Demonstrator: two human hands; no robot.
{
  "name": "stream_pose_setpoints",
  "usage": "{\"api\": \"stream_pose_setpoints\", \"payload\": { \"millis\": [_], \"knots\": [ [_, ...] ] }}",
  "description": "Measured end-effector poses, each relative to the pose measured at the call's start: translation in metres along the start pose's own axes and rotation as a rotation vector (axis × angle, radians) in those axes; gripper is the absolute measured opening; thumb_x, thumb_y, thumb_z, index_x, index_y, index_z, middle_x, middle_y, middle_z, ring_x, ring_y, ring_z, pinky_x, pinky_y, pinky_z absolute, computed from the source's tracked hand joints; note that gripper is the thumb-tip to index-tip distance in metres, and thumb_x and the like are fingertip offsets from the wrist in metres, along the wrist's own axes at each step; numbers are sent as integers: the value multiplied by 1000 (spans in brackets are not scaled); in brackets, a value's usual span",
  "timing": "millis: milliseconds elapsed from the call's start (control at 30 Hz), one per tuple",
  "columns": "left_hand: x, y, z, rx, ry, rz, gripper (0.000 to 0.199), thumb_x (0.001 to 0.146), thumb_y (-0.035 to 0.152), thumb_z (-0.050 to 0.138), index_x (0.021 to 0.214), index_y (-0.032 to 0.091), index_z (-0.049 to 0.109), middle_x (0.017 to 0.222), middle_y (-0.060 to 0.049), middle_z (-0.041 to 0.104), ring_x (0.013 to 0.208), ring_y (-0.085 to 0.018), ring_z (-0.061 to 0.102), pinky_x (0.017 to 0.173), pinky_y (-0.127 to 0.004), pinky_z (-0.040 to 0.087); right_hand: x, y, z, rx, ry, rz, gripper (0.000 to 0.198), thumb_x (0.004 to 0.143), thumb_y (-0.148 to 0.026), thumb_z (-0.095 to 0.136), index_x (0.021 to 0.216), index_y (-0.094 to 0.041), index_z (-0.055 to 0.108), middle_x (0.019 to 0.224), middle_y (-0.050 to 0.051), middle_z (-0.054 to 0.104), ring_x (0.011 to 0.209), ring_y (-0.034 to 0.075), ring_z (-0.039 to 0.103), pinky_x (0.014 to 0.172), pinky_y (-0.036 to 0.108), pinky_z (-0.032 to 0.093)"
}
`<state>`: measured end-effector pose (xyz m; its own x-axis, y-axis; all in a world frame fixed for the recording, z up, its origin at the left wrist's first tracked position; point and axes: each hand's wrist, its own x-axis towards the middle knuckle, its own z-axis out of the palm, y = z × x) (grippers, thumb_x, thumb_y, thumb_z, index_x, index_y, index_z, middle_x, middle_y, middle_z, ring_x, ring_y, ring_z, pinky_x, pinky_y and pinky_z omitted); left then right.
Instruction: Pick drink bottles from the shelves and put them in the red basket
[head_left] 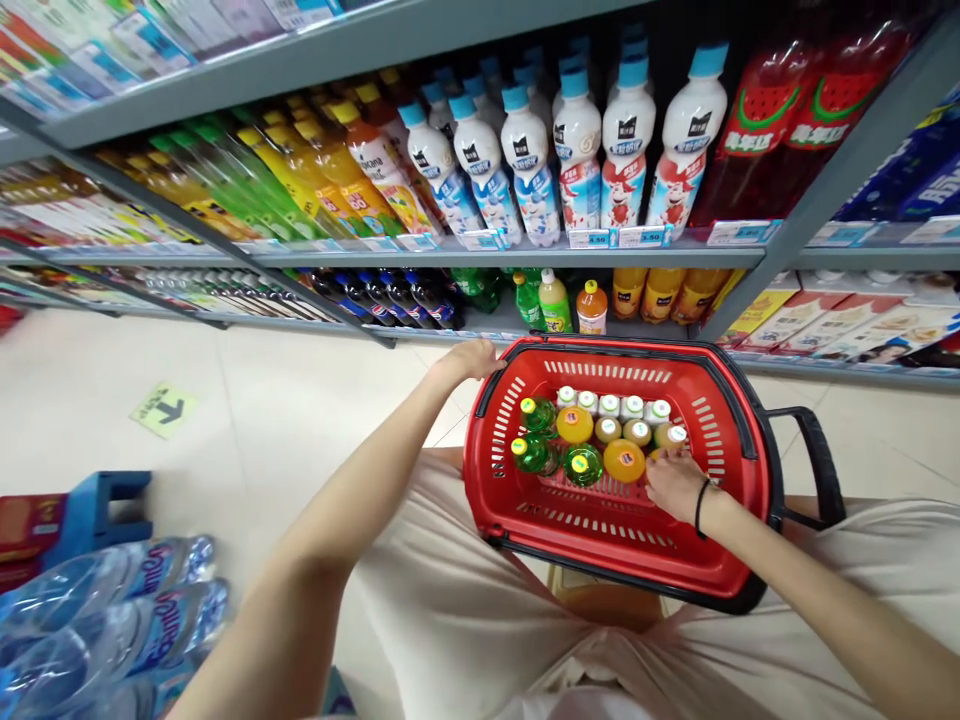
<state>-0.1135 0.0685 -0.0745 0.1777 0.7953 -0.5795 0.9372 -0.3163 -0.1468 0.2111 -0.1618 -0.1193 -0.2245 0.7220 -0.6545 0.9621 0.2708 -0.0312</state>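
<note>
A red shopping basket (622, 550) with black rim trim sits between my knees. My left hand (478, 360) grips its far left corner. Inside, my right hand (675, 485), with a black band at the wrist, has its fingers closed around the top of a bottle at the right end of the front row; the hand mostly hides that bottle. To its left stand an orange-topped bottle (624, 461) and a green bottle with a yellow cap (583, 465). Behind are several white-capped bottles (637, 432) and a row of small white bottles (609, 406). All stand upright.
Ahead, a grey shelf (510, 262) carries white blue-capped bottles (525, 165), red drink bottles (772, 120) and dark cola bottles (409, 300). Large water bottles (127, 610) and a blue stool-like object (105, 515) are at lower left. A floor arrow sticker (163, 408) lies left.
</note>
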Motion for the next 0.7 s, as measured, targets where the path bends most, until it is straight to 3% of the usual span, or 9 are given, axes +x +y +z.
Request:
{"api": "stream_pose_setpoints", "payload": {
  "millis": [67, 200, 333, 467, 567, 633, 700],
  "knots": [
    [2, -3, 2, 7, -21, 11, 55, 108, 49, 39, 99, 12, 79, 100, -14, 81, 98, -25, 76, 91, -28, 55, -4, -6, -1, -4, 31, -51, 39, 102, -21, 53, 130, 0, 71, 130, 31, 71, 126, 40, 67, 105, 48, 48],
    [4, -1, 9, 60, 25, 15, 55, 109, 46, 37, 118, 7, 75, 127, -22, 75, 121, -31, 71, 102, -34, 52, -7, -15, -4, 4, 96, -164, 44, 106, -21, 44, 140, -3, 66, 136, 27, 69, 130, 37, 65, 110, 47, 45],
    [5, 2, 13, 86, 54, 4, 59, 111, 48, 33, 129, 7, 71, 134, -24, 71, 128, -34, 68, 106, -38, 51, -10, -18, -8, 61, 157, -305, 42, 109, -24, 39, 126, -5, 72, 132, 25, 72, 126, 36, 69, 105, 45, 50],
    [4, 4, 13, 78, 53, -12, 57, 111, 46, 34, 131, 6, 69, 134, -26, 71, 128, -33, 69, 105, -39, 53, -25, -30, -1, 188, 89, -390, 53, 109, -45, 43, 123, -4, 73, 115, 25, 77, 112, 40, 75, 96, 47, 56],
    [2, 5, 12, 62, 62, -23, 55, 111, 45, 36, 134, 6, 68, 136, -26, 70, 131, -34, 67, 107, -41, 52, -40, -50, 20, 350, 1, -430, 64, 103, -57, 50, 138, -5, 67, 132, 28, 72, 127, 43, 69, 105, 52, 54],
    [0, 5, 12, 44, 73, -34, 54, 111, 45, 36, 134, 7, 68, 137, -26, 69, 132, -34, 66, 108, -42, 51, -46, -64, 37, 371, -34, -457, 76, 94, -47, 68, 155, -5, 53, 146, 30, 64, 135, 45, 63, 108, 54, 53],
    [-2, 6, 10, 20, 83, -47, 55, 111, 47, 36, 133, 9, 69, 136, -25, 70, 131, -34, 67, 108, -43, 52, -49, -75, 50, 308, -5, -420, 75, 91, -21, 65, 161, -4, 45, 150, 29, 61, 139, 43, 60, 112, 56, 51]
  ]
}}
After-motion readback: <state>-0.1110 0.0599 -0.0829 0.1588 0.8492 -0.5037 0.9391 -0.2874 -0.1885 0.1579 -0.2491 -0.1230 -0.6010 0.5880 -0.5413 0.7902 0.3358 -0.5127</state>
